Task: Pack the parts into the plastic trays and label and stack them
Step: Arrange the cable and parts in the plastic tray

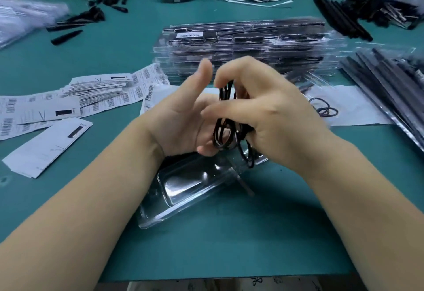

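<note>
Clear tray (183,189) lies empty under your wrists; right hand (270,116) pinches the black loops (226,130), left hand (183,116) lies slack beside them; tangled loops may snag and spill; packed stack (243,47) sits beyond.

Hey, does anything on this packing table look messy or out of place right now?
Mostly the label sheets at the left: they lie fanned in a loose, overlapping heap, several skewed. The clear tray under the hands sits diagonally on the mat. A few black rings lie loose on white paper at the right.
</note>
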Motion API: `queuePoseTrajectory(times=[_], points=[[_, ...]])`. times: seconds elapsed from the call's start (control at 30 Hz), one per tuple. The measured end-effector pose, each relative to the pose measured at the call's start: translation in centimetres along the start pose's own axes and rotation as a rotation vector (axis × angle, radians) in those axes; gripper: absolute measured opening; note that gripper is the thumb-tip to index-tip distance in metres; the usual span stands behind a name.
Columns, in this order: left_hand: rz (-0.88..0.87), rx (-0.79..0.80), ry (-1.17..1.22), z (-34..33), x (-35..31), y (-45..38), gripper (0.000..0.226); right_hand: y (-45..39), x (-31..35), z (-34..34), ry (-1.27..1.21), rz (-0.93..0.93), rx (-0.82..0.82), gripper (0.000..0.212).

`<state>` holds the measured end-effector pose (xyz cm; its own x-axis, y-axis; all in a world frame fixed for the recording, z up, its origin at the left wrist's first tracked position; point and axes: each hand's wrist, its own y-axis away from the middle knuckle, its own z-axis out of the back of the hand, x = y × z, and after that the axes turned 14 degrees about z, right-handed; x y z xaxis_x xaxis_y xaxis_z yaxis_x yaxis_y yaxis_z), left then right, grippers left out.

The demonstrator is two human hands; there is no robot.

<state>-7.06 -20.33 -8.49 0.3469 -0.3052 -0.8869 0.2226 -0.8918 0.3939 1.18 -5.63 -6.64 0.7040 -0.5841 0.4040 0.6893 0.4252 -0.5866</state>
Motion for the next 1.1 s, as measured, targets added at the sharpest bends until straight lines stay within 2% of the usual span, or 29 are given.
queuePoseTrajectory(times=[0.03,0.1,0.17,0.23,0.33,0.4,0.47,0.5,0.57,0.63,0.67,0.8,0.87,0.93,1.03,1.1], points=[[-0.020,0.003,0.025,-0.1,0.1,-0.1,0.100,0.0,0.1,0.0,0.123,0.024,0.014,0.022],[-0.076,0.043,0.104,-0.5,0.4,-0.4,0.063,0.3,0.1,0.1,0.393,0.103,0.102,0.030],[-0.140,0.100,0.152,-1.0,0.5,-0.5,0.041,0.5,-0.1,0.3,0.454,0.082,0.198,0.033],[-0.160,0.106,0.100,-1.4,0.6,-0.6,0.034,0.3,-0.3,0.2,0.455,0.044,0.241,0.039],[-0.145,-0.044,-0.047,-1.3,0.4,-0.7,0.035,0.3,-0.5,0.0,0.373,0.025,0.176,0.041],[-0.126,-0.102,-0.095,-1.4,0.3,-0.8,0.034,0.5,-0.8,0.7,0.113,-0.021,0.146,0.042],[-0.116,-0.153,-0.061,-1.6,0.2,-0.8,0.020,1.0,-1.5,2.4,-0.231,-0.109,0.205,0.051],[-0.122,-0.172,-0.038,-1.7,0.3,-0.9,0.014,1.3,-1.7,3.3,-0.423,-0.154,0.183,0.052],[-0.135,-0.181,-0.019,-1.7,0.4,-1.0,0.014,1.7,-2.4,4.1,-0.641,-0.247,-0.054,0.045],[-0.132,-0.181,-0.054,-1.8,0.5,-1.0,0.020,1.5,-2.8,3.8,-0.490,-0.318,-0.286,0.032],[-0.133,-0.181,-0.077,-1.9,0.5,-1.1,0.022,1.4,-2.9,3.4,-0.418,-0.348,-0.326,0.026],[-0.144,-0.209,-0.170,-2.0,0.4,-0.9,0.029,0.7,-2.3,1.3,-0.475,-0.418,-0.306,0.015],[-0.141,-0.260,-0.206,-2.2,0.3,-1.1,0.030,0.5,-2.1,0.4,-0.491,-0.410,-0.353,0.010],[-0.133,-0.290,-0.172,-2.6,0.3,-1.3,0.031,0.3,-2.0,0.0,-0.496,-0.406,-0.386,0.015],[-0.122,-0.235,-0.024,-2.9,0.0,-1.6,0.021,0.5,-2.2,0.6,-0.641,-0.390,-0.314,0.019],[-0.124,-0.225,-0.010,-2.8,-0.1,-1.4,0.016,0.6,-2.3,1.1,-0.612,-0.350,-0.238,0.015]])
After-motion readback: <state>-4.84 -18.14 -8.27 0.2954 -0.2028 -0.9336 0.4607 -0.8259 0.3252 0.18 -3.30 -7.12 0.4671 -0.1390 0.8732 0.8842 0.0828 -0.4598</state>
